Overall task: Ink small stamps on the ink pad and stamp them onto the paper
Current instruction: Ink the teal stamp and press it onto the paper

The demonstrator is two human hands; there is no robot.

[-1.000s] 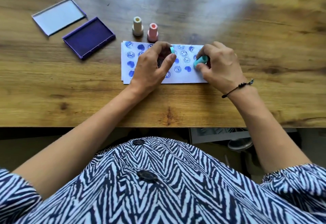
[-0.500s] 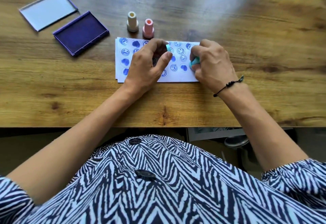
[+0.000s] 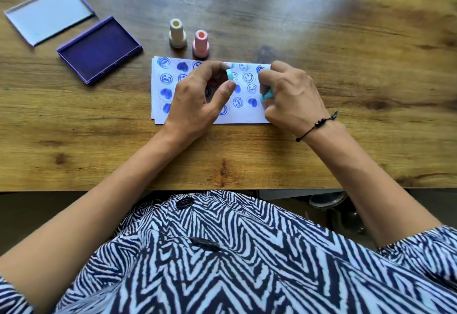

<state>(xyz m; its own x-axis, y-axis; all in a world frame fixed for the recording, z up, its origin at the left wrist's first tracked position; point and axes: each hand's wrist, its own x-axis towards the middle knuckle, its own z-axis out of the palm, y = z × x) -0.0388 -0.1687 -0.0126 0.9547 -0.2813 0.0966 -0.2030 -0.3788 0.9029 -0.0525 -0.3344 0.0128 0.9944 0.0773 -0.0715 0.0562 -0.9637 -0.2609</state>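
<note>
A white paper [image 3: 244,116] full of blue stamp prints lies on the wooden table. My left hand [image 3: 202,98] hovers over its middle, pinching a small teal piece [image 3: 229,75] between thumb and forefinger. My right hand [image 3: 291,96] rests on the paper's right end, closed around a teal stamp [image 3: 268,95] whose tip shows under the fingers. The purple ink pad [image 3: 99,50] lies uncovered to the left of the paper. A cream stamp [image 3: 177,34] and a pink stamp [image 3: 201,44] stand upright just beyond the paper.
The ink pad's lid [image 3: 49,13] lies inside up at the far left. The table's near edge [image 3: 222,187] runs just in front of my patterned shirt.
My right hand has curled further over the teal stamp, which shows less than before. My left hand keeps its pinch on the teal piece. The camera view has shifted slightly.
</note>
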